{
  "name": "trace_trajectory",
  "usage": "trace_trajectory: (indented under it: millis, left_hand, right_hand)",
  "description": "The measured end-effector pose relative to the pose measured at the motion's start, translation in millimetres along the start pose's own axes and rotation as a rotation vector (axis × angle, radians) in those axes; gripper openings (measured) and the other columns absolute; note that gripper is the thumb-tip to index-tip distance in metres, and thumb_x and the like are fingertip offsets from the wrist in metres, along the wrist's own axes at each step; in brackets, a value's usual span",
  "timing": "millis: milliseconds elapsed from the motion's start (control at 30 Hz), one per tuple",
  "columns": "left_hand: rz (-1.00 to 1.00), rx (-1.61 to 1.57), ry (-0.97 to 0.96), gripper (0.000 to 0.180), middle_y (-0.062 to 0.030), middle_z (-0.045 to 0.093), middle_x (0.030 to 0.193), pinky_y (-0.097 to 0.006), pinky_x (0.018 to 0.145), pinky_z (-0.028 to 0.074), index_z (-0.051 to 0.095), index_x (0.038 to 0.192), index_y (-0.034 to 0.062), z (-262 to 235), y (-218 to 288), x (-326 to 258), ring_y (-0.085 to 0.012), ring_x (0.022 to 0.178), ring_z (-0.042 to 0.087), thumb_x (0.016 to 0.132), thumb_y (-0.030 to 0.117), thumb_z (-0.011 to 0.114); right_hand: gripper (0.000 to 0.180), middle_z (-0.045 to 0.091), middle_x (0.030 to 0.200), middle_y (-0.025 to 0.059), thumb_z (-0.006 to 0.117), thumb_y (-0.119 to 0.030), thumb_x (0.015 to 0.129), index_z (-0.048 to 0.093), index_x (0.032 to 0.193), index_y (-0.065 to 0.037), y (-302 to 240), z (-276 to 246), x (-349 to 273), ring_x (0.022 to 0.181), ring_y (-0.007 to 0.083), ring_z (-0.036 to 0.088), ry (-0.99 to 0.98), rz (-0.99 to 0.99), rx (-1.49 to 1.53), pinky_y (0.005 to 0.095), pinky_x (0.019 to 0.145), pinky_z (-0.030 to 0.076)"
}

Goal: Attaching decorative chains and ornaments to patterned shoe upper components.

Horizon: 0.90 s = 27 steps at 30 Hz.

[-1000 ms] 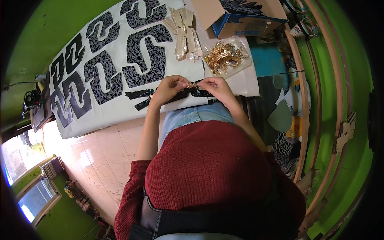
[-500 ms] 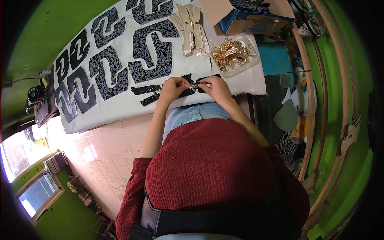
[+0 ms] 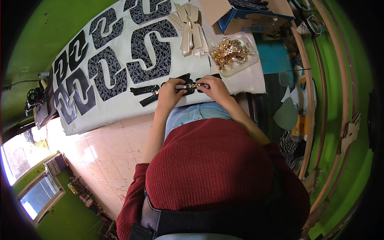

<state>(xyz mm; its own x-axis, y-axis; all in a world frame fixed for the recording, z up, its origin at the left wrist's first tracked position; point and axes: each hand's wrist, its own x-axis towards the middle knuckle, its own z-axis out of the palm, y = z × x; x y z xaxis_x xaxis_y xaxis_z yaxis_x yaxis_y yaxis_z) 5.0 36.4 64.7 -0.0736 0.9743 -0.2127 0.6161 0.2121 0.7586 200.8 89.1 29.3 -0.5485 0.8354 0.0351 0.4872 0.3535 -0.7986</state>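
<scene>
Between the two hands lies a small gold trim (image 3: 192,85), set across a glossy black strip (image 3: 188,90) on the table's white cover (image 3: 116,115). The right hand (image 3: 213,89) bends in from its own side and pinches the trim's right end between thumb and forefinger. The left hand (image 3: 171,93) sits at the other end with thumb and fingertips slightly apart at the black strip (whether they squeeze it or merely press it down, I cannot tell).

Just left of the grip, more glossy black strips (image 3: 144,90) spread out like a fork, with a second gold trim (image 3: 157,92) near the left hand. Beyond the grip and a little left is a large curved cut-out (image 3: 163,50) in a black and grey pattern; smaller curved cut-outs (image 3: 105,74) lie farther left.

Straight beyond the hands rests a bundle of beige strips (image 3: 187,40), gathered at the middle. Beyond the right hand and to its right, a clear tray (image 3: 249,65) holds a heap of gold pieces (image 3: 229,55), and past that stands an open cardboard box (image 3: 246,27), partly blue, with dark pieces inside. Nearer the body than the grip are pale blue jeans (image 3: 196,113) and a dark red knitted top (image 3: 208,164). Far left of the grip is a dark wheel (image 3: 33,95).
</scene>
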Motion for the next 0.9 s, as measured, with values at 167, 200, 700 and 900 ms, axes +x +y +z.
trace_trajectory:
  millis: [167,200,700,900]
  left_hand:
    - [0.103,0.004,0.052,0.031,-0.0115,0.063,0.094,-0.033,0.069,0.052,0.064,0.095,0.0022,8,-12,-9,-0.0256,0.081,0.064,0.066,0.001,0.074]
    - [0.104,-0.004,0.068,0.03,-0.0113,0.062,0.093,-0.033,0.069,0.052,0.065,0.095,0.0023,9,-12,-10,-0.0258,0.082,0.064,0.066,-0.001,0.073]
    - [0.067,0.038,0.066,0.034,-0.0084,0.063,0.094,-0.031,0.067,0.049,0.065,0.097,0.0053,16,-18,-5,-0.0226,0.082,0.062,0.065,0.002,0.075]
    - [0.029,0.084,0.078,0.032,-0.008,0.064,0.093,-0.036,0.075,0.048,0.065,0.093,0.0065,16,-14,-5,-0.026,0.086,0.063,0.064,0.002,0.075]
  right_hand:
    - [0.019,0.061,0.083,0.0055,0.071,-0.01,0.074,0.068,0.092,-0.004,7,4,-1,0.058,0.0145,0.051,0.02,-0.037,0.055,0.0274,0.055,0.044]
    - [0.019,0.061,0.083,0.0055,0.071,-0.01,0.074,0.068,0.092,-0.004,6,4,0,0.058,0.0145,0.051,0.018,-0.037,0.055,0.0274,0.055,0.044]
    - [0.018,0.061,0.082,0.0056,0.072,-0.009,0.073,0.069,0.089,-0.003,13,5,-1,0.059,0.0147,0.053,0.057,-0.06,0.067,0.0272,0.056,0.044]
    - [0.013,0.062,0.084,0.0052,0.07,-0.016,0.074,0.07,0.084,-0.008,9,3,-1,0.067,0.0228,0.061,-0.002,0.028,0.062,0.0317,0.061,0.048]
